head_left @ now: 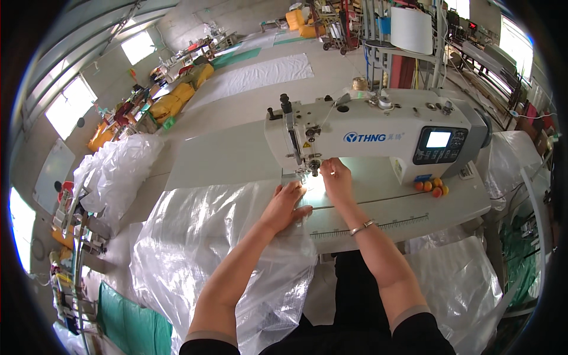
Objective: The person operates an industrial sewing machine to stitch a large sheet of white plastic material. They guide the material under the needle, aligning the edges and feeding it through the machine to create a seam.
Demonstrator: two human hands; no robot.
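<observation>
A white sewing machine [367,133] stands on a pale table, its lamp shining on the needle area [305,171]. Clear plastic sheeting [207,216] covers the table's left part and hangs over the front edge. My left hand [287,207] lies on the sheeting just in front of the presser foot, thumb spread from the fingers. Right of the needle, my right hand [336,180] is raised close to the machine head with its fingers pinched together. Whatever they hold, if anything, is too small to make out.
Several small orange-red fruits [436,188] sit at the machine's base on the right. A ruler scale [378,225] runs along the table front. More clear sheeting [458,284] lies at the lower right. Behind the machine, a metal rack holds a large white spool [411,31].
</observation>
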